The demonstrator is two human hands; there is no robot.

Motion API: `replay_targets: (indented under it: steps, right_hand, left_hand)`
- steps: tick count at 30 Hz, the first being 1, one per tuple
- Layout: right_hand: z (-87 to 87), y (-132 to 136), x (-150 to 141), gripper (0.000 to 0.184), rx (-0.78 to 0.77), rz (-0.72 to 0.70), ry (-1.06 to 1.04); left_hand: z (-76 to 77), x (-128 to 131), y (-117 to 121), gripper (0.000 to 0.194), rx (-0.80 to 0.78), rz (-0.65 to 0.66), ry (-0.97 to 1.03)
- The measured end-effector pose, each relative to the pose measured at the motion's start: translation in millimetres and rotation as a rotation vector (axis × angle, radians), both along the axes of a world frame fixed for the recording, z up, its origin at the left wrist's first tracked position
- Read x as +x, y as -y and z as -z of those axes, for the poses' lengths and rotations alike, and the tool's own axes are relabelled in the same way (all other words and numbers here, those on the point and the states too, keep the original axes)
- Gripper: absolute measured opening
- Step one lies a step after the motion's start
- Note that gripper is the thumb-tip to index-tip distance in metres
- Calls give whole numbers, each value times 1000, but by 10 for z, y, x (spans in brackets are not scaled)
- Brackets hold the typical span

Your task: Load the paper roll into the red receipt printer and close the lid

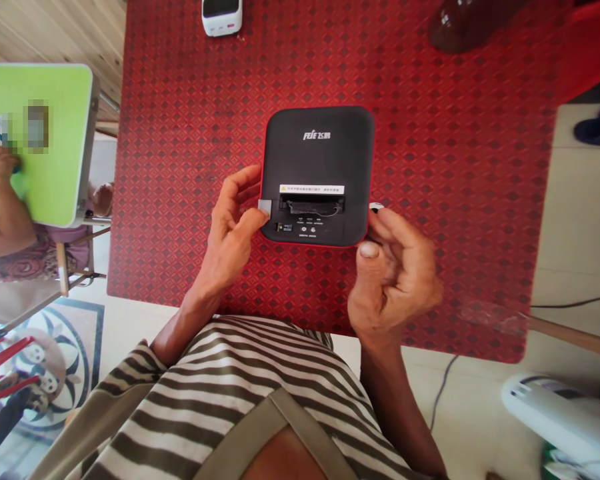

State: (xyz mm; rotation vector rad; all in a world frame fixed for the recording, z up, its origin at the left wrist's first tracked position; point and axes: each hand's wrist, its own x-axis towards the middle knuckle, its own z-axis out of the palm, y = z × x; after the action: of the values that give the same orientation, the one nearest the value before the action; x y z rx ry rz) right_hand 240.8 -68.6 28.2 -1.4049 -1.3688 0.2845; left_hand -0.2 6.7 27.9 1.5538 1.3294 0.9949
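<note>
A black square device [317, 160] with a red edge and a white logo lies on the red patterned tablecloth [180, 133]. Its near part has an open slot with a white label above it. My left hand [233, 227] touches the device's left side, thumb pressed on a small grey tab at its corner, fingers curled. My right hand [395, 273] is at the device's right near corner, fingers curled and pinching a small white thing whose identity I cannot make out.
A small white device [222, 15] stands at the table's far edge. A dark object [460, 23] sits far right. Another person sits at a green table [40, 140] on the left. A white appliance [560, 420] and a cable are on the floor right.
</note>
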Motion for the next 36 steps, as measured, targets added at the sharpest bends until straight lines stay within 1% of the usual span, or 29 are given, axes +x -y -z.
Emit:
replay_targets:
  steps: [4,8,10,16,18,20,22,23,24,25,27,28,29,31,33,36]
  right_hand:
    - [26,-3,-38,47,25,21,-65]
    - [21,10,-44,47,-5,-12,-126]
    - [12,14,-45,45,-20,-13,-140]
    - [17,12,-33,41,-10,-1,-121]
    - [-40,-13,23,37,-16,36,-91]
    - [-176,-82,113,32,-26,71,-2]
    - [-376,-222,217,27,-22,52,156]
    - [-481,-322,264,24,1,4,259]
    - [-577,-439,303,21,11,-58,347]
    - [-655,-571,330,23,-33,-161,417]
    - [-734,-854,347,24,-103,-364,505]
    - [-732,-992,337,24,-137,-449,539]
    - [-706,-1118,315,25,-169,-505,575]
    - [-605,-1317,248,24,-202,-563,642]
    - [-479,-1441,169,23,-221,-570,703]
    - [-333,-1538,83,20,-271,-554,778]
  left_hand:
    - [52,42,-6,52,-2,2,134]
    - [87,113,-9,52,-60,-80,357]
    - [94,144,-12,53,-76,-108,424]
    - [177,107,-34,54,-46,-80,419]
    - [210,70,-44,55,-29,-55,433]
    - [245,41,-57,56,-9,-24,443]
    - [293,29,-78,58,30,1,440]
    - [323,30,-90,60,59,3,439]
    - [356,33,-104,61,93,-1,440]
    - [390,37,-118,63,126,-6,442]
    - [450,41,-144,66,188,-1,437]
    - [473,39,-154,68,209,14,426]
    - [492,32,-161,70,224,37,410]
    - [519,14,-164,74,242,76,380]
    - [539,-1,-159,76,243,92,363]
    - [562,-2,-143,77,228,91,364]
